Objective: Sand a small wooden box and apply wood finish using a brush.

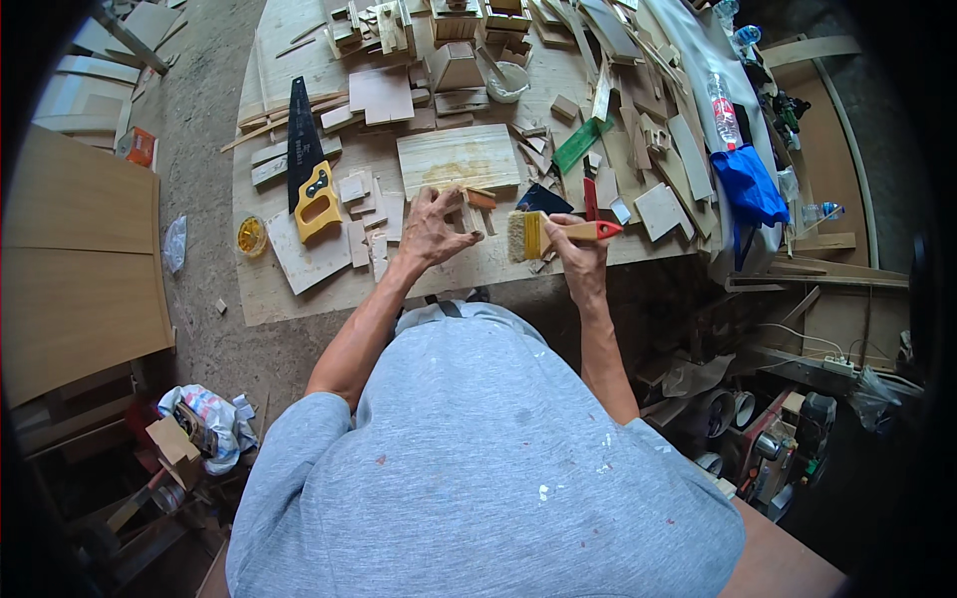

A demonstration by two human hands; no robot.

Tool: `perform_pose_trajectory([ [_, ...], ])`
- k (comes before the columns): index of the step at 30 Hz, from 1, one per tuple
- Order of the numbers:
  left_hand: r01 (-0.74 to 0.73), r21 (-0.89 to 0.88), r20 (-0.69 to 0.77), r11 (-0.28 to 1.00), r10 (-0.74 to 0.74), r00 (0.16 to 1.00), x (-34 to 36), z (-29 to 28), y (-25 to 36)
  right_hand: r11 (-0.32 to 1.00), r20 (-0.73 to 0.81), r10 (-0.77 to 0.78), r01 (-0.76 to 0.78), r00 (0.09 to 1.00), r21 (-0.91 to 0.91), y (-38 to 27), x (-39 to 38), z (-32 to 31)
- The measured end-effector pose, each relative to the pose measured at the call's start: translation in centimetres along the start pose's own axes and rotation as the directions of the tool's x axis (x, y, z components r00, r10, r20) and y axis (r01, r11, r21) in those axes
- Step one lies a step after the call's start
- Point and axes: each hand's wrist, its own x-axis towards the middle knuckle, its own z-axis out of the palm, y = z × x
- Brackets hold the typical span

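Observation:
My right hand point(580, 257) is closed round the handle of a wide paintbrush point(558, 234). Its pale bristles point left and its red-tipped wooden handle points right. Close to the bristles, my left hand point(431, 231) curves its thumb and fingers about a small wooden piece point(467, 216) at the bench's near side; the fingers partly hide it. An orange-brown block point(481, 198) lies against that piece. Just beyond my left hand is a flat pale board point(459, 159) with a yellowish stain. A dark blue flat object point(543, 199) and a red-handled tool point(590, 199) lie beyond the brush.
On the workbench point(339, 284), a handsaw point(311, 174) with a yellow handle lies left, near a small tub of yellow contents point(251, 236). Wood offcuts, small wooden boxes point(456, 65) and a white pot point(507, 83) crowd the far side. A blue bag point(748, 184) hangs at the right edge.

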Motion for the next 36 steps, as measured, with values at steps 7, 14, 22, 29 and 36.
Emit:
perform_pose_trajectory([
  [7,-0.054,0.041,0.019,0.998,0.054,0.998,-0.1,1.2,-0.2,0.997,0.053,-0.039,0.043,0.998,-0.069,3.7,-0.8,3.6],
  [14,-0.207,0.186,0.087,0.96,0.194,0.977,0.6,3.8,-0.2,0.993,-0.067,-0.062,0.055,0.996,-0.109,7.5,-1.2,4.9],
  [22,-0.142,0.249,0.2,0.958,0.092,0.975,2.1,3.3,1.3,0.971,0.099,0.111,-0.086,0.989,-0.224,6.0,-1.2,1.8],
  [29,-0.155,0.079,0.368,0.985,0.116,0.923,4.2,3.4,-0.2,0.673,0.351,-0.356,0.498,0.866,-0.547,2.7,-5.0,2.2],
  [36,0.094,-0.325,0.461,0.941,0.071,0.885,5.2,3.8,-3.0,0.536,0.365,-0.423,0.554,0.829,-0.636,5.2,-3.0,6.7],
])
